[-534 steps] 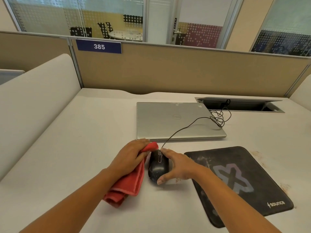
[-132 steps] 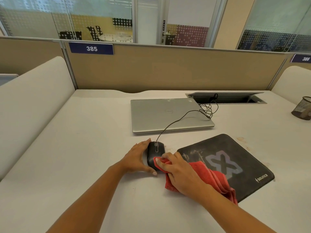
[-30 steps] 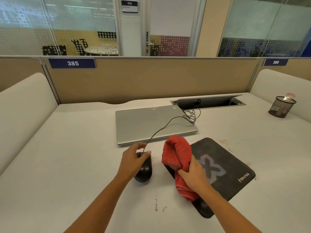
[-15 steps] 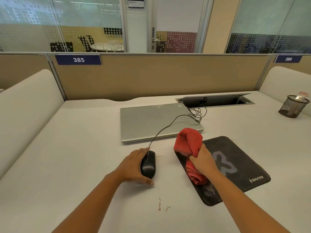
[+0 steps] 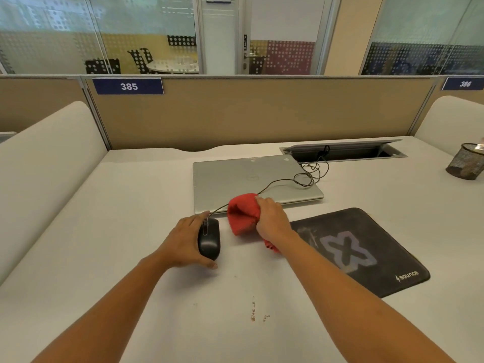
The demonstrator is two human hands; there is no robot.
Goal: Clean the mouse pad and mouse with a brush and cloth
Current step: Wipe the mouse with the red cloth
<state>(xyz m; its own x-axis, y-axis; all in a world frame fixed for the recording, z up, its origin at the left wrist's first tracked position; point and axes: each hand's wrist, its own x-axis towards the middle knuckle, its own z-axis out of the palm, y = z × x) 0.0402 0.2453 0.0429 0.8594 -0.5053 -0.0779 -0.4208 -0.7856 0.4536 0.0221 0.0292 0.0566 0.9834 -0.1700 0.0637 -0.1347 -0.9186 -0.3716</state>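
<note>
White desk [image 5: 125,231], tan partition [image 5: 262,113] behind it with a blue "385" label [image 5: 128,86], glass-walled rooms beyond. Your left hand [image 5: 183,241] cups the black mouse [image 5: 209,241] from its left side: fingers curled along the edge, thumb at the near end. The mouse sits flat on the desk, left of the mouse pad [image 5: 372,255] and not on it. Your right hand [image 5: 272,221] grips a bunched red cloth [image 5: 242,214] with the fingers wrapped round it, and a bit of cloth sticks out under the wrist. The cloth is just right of the mouse with a small gap between them. Can't tell if it touches the desk. The pad is black with a pale X logo and grey smears at its left end; your right forearm crosses its near-left corner. The mouse cable [image 5: 282,182] runs back over a closed silver laptop [image 5: 248,176] into an open cable hatch [image 5: 345,151]. A mesh cup [image 5: 466,163] stands at the far right edge, and small brown specks [image 5: 253,314] mark the desk near you.
</note>
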